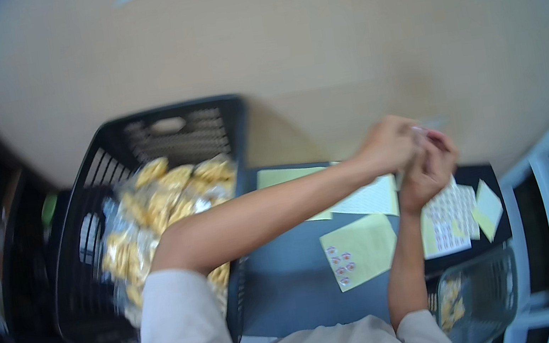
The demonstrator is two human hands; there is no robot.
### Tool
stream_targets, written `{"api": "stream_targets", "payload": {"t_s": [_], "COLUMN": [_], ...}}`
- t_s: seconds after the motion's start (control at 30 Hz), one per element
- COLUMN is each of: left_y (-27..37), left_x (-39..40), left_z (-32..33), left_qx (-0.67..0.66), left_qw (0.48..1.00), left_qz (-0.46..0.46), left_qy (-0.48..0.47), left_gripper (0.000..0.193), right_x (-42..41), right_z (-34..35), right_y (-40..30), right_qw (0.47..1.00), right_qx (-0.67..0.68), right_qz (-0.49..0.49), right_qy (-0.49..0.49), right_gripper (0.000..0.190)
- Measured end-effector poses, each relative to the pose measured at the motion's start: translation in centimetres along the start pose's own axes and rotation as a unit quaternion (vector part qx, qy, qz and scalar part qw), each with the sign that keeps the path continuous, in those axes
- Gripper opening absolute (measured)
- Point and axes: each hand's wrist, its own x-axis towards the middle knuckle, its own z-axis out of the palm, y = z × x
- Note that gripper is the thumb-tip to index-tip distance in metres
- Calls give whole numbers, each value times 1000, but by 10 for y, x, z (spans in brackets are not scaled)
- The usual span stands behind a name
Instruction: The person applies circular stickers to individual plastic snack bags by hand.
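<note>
My left hand (391,145) reaches across to the right and meets my right hand (427,166) above the far edge of a dark table (286,277). The fingers of both hands are bent and close together. Motion blur hides whether something small is between them; a faint pale patch shows just beyond the fingertips. Below and left of my right hand lies a yellow-green paper sheet (364,246) with several small round stickers (341,268) along its left side. Printed sticker sheets (451,235) lie to the right of my right wrist.
A large black plastic crate (242,139) stands at the left, holding clear bags of yellowish food pieces (170,193), partly behind my left arm. A smaller basket (488,294) with similar bags (451,302) is at the lower right. A pale wall or panel (285,35) rises beyond the table.
</note>
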Motion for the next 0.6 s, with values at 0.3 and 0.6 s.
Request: {"api": "stream_targets", "payload": {"t_s": [0.3,0.6], "left_y": [5,5], "left_x": [-10,-12], "left_z": [1,2], "left_qx": [-12,-8], "left_qw": [995,994], "left_qz": [43,65], "left_qy": [93,89], "left_gripper": [22,19], "right_x": [-5,0], "right_z": [-2,-20], "right_y": [0,25], "right_qw": [995,998], "right_qx": [53,14], "right_qz": [-44,-28], "right_qy": [-69,-57], "right_gripper": [20,23]}}
